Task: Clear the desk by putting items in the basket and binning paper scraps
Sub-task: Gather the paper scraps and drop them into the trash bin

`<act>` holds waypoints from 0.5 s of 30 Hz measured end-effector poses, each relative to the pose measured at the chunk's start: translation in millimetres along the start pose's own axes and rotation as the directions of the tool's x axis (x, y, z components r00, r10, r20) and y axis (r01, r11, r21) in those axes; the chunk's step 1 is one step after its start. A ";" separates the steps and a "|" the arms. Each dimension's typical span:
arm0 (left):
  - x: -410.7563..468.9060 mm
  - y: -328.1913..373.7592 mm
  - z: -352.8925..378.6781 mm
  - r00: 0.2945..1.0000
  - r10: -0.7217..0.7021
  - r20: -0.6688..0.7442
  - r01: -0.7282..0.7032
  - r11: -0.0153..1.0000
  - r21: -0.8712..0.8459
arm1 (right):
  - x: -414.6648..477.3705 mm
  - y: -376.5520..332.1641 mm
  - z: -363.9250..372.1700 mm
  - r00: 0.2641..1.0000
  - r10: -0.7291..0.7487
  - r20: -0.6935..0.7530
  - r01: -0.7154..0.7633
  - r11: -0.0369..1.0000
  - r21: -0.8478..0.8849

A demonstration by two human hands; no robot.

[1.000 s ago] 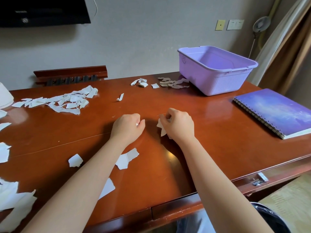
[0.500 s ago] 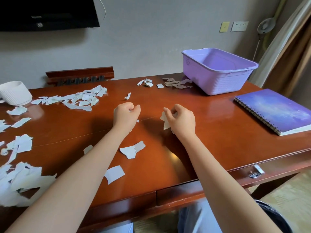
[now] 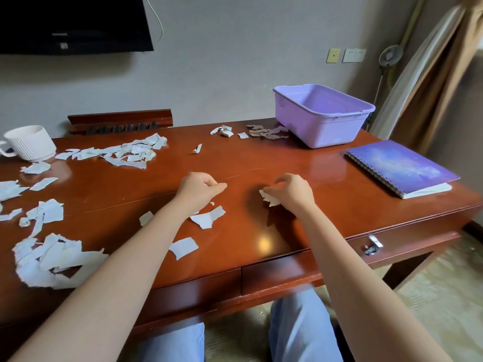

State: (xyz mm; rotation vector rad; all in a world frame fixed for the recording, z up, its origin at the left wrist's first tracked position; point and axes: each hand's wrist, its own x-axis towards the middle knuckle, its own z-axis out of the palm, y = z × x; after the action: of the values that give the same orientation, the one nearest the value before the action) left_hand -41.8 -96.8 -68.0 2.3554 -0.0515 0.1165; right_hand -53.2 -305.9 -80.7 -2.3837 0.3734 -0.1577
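So, this looks like the scrap-gathering step, nowhere near done.

- Right hand [image 3: 292, 192] is dead centre of the desk [image 3: 326, 212], fingers curled claw-like over a bunch [image 3: 269, 199] of white scraps. It grips the bunch right at the desk surface.
- Left hand [image 3: 202, 188] sits at 9 o'clock from the right one, not touching it. Fingers are tucked in and the thumb is pressed to the forefinger like a pinch, but I can't tell if there's a scrap in there.
- Plenty of paper left:
  - a pile [image 3: 130, 152] at 11 o'clock
  - a big heap [image 3: 52, 257] at 8 o'clock by the near edge
  - loose bits [image 3: 41, 182] at 9 o'clock
  - a brownish lot [image 3: 269, 131] at 1 o'clock, just beside the basket
  - a few pieces [image 3: 206, 218] at 7 o'clock, under and beside the left forearm
- Basket [image 3: 332, 131] stands at 1 o'clock, with nothing showing inside from this angle.
- Notebook [image 3: 400, 165] lies flat at 3 o'clock and the mug [image 3: 30, 143] is at 10 o'clock, so neither is in the basket yet.
- No bin in view, so I'd guess it's off the desk somewhere.
- Next move, my take: close the right fingers tight so the bunch doesn't shed bits. Then either sweep more paper into it or carry it off to the bin.
- The thin flat pieces will probably need a fingernail or a slide to the edge to lift.
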 end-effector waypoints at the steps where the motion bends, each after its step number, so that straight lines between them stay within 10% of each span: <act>1: -1.6 -1.6 -2.1 1.000 0.006 0.013 -0.007 1.000 0.013 | -1.4 -2.6 0.3 1.000 0.003 0.017 -0.002 0.998 -0.060; 15: -20.8 -12.8 -0.4 0.984 0.064 0.167 -0.132 0.891 0.435 | -19.6 -0.7 16.5 0.991 -0.090 -0.098 0.076 0.987 -0.144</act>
State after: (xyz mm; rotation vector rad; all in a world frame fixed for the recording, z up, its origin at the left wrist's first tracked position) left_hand -61.7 -87.4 -78.8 2.8189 -0.2416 -0.0013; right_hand -68.2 -288.9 -92.7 -2.5375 0.3436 -0.3043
